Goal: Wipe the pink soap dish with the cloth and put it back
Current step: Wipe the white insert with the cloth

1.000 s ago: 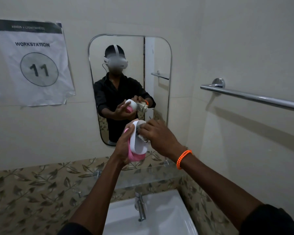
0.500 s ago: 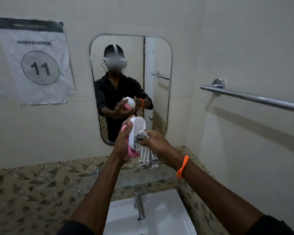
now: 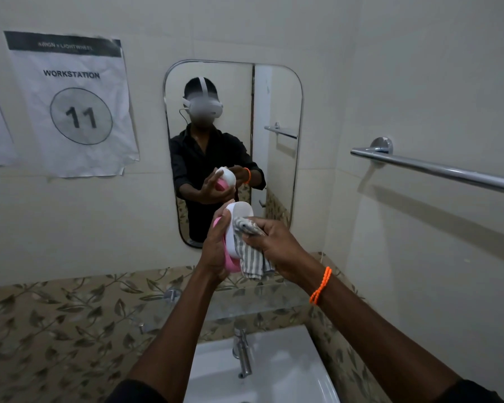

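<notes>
You face a pale tiled bathroom wall with a mirror (image 3: pixel 233 146), a towel rail (image 3: pixel 437 170) to the right and a white sink (image 3: pixel 288 370) near you below. Both your forearms reach up in front of the mirror. Your left hand (image 3: pixel 214 253) grips the pink soap dish (image 3: pixel 234 237), held on edge; much of its pink side is hidden behind your fingers. Your right hand (image 3: pixel 274 242) pinches the striped cloth (image 3: pixel 249 257) against the dish's white face, the rest of the cloth hanging below.
</notes>
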